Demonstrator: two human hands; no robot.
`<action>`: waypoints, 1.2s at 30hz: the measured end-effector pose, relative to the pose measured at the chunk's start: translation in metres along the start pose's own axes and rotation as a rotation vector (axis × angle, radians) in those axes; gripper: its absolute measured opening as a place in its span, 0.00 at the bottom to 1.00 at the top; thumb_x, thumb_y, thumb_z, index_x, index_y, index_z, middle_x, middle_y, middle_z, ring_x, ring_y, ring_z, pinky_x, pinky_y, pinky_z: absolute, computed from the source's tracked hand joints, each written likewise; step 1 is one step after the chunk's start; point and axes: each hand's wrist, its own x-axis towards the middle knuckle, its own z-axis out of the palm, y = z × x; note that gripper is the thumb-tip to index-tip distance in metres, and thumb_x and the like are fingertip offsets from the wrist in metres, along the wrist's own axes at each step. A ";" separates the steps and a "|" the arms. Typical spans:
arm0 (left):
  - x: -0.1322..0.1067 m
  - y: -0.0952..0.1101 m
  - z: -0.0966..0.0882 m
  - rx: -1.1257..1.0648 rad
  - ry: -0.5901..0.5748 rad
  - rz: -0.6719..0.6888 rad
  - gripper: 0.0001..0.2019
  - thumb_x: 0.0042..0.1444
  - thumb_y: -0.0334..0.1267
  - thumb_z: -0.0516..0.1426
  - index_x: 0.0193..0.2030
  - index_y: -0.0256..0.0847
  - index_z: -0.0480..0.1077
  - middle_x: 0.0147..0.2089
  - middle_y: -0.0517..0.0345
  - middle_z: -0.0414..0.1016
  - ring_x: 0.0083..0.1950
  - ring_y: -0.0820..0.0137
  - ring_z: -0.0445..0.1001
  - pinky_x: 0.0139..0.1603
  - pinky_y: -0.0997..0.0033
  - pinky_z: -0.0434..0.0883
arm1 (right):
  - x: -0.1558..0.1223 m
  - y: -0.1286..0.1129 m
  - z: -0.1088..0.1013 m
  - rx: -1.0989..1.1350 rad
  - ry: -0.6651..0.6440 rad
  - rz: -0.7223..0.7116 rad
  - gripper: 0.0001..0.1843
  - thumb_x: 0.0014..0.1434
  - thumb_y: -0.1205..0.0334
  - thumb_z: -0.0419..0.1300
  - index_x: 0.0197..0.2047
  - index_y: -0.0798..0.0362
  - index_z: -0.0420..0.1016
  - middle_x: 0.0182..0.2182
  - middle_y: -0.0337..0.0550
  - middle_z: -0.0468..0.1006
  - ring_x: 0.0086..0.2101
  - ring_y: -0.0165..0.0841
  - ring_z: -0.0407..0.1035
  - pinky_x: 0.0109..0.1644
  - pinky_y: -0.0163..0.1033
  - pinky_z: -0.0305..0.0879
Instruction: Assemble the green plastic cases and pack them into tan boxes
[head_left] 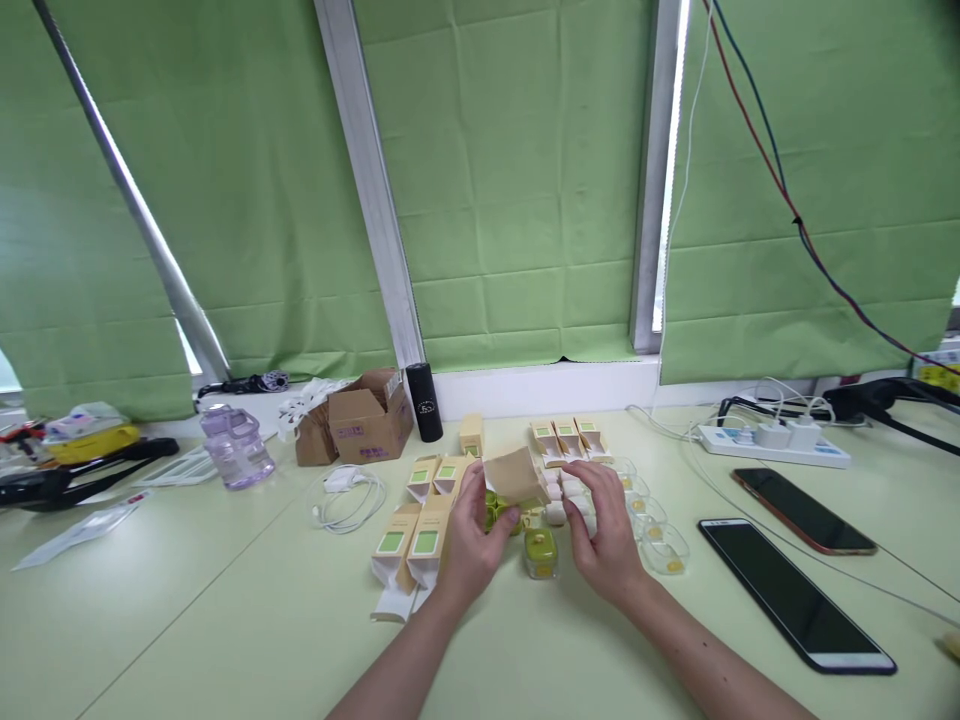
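My left hand (474, 535) grips a small kraft-paper box (517, 474), tilted above the table. My right hand (604, 530) is just right of the box, thumb and fingers apart with nothing in them. Below and between the hands stands a small clear jar with a green lid (541, 552). Green pieces (495, 508) show partly behind my left hand. White rounded pieces (556, 512) lie behind my right hand, partly hidden. Clear rounded containers (665, 548) with yellow spots form a row to its right. Several opened cartons with green windows (426, 540) lie beside my left hand.
More small cartons (570, 440) stand farther back. A cardboard box (367, 418), a black cylinder (424, 402), a purple water jug (236, 450) and a white charger cable (349, 495) are to the left. Two phones (795, 595) and a power strip (776, 446) lie right.
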 end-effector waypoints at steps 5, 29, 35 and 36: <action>0.002 -0.003 0.001 -0.074 0.012 -0.053 0.22 0.66 0.45 0.65 0.63 0.41 0.71 0.61 0.43 0.72 0.63 0.55 0.73 0.67 0.56 0.70 | -0.002 -0.001 0.000 0.012 -0.019 0.008 0.25 0.71 0.68 0.54 0.68 0.44 0.62 0.59 0.53 0.72 0.59 0.49 0.67 0.62 0.63 0.67; 0.002 0.009 0.008 -0.060 0.073 -0.231 0.26 0.67 0.54 0.62 0.64 0.47 0.60 0.61 0.46 0.69 0.44 0.69 0.79 0.43 0.69 0.75 | -0.006 -0.009 0.000 0.212 -0.185 0.086 0.23 0.73 0.69 0.49 0.67 0.43 0.64 0.68 0.55 0.59 0.69 0.50 0.57 0.59 0.60 0.77; 0.002 0.012 0.010 -0.037 0.060 -0.244 0.24 0.68 0.54 0.60 0.63 0.46 0.61 0.60 0.46 0.70 0.43 0.69 0.80 0.38 0.71 0.75 | -0.005 -0.010 0.001 0.259 -0.210 0.109 0.26 0.73 0.70 0.48 0.69 0.41 0.64 0.69 0.53 0.57 0.69 0.48 0.57 0.58 0.57 0.79; 0.002 0.013 0.011 -0.035 0.058 -0.250 0.24 0.68 0.54 0.60 0.63 0.46 0.60 0.60 0.46 0.70 0.42 0.69 0.80 0.38 0.71 0.75 | -0.006 -0.009 0.001 0.262 -0.217 0.114 0.26 0.72 0.70 0.48 0.68 0.41 0.65 0.69 0.53 0.57 0.69 0.47 0.58 0.58 0.56 0.79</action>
